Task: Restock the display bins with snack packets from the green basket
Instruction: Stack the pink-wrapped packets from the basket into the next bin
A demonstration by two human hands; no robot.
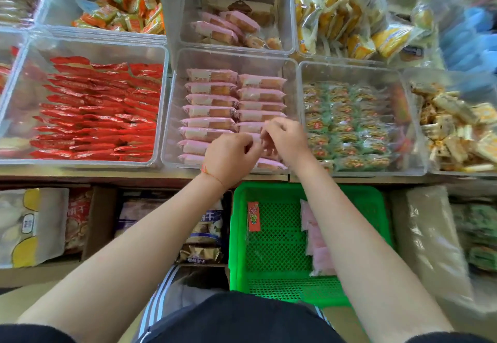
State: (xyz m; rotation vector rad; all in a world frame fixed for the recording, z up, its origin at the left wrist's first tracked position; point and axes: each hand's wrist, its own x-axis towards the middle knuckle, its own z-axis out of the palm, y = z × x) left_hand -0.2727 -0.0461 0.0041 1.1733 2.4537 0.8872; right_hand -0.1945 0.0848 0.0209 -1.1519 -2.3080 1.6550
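Both hands over near right of clear plastic bin (pixel 172 105), right column of pink packets. Left hand (pixel 228 158) and right hand (pixel 286 138) curled, pinching one pink packet (pixel 256 138); exact grip partly hidden. Best laid flat, edges squared with row above. Wrappers glossy, soft, oblong. More packets (pixel 317 245) left in mesh green basket (pixel 239 235).

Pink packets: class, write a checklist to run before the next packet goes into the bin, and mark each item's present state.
1. Right bin chosen, the clear bin holding pink packets: ok.
2. Rows neat, two columns: ok.
3. Both hands, left hand and right hand, over that bin: ok.
4. Packet held firmly: cannot tell.
5. Stock left in green basket: ok, pink packets remain.
6. Stray red packet sorted: not ok.
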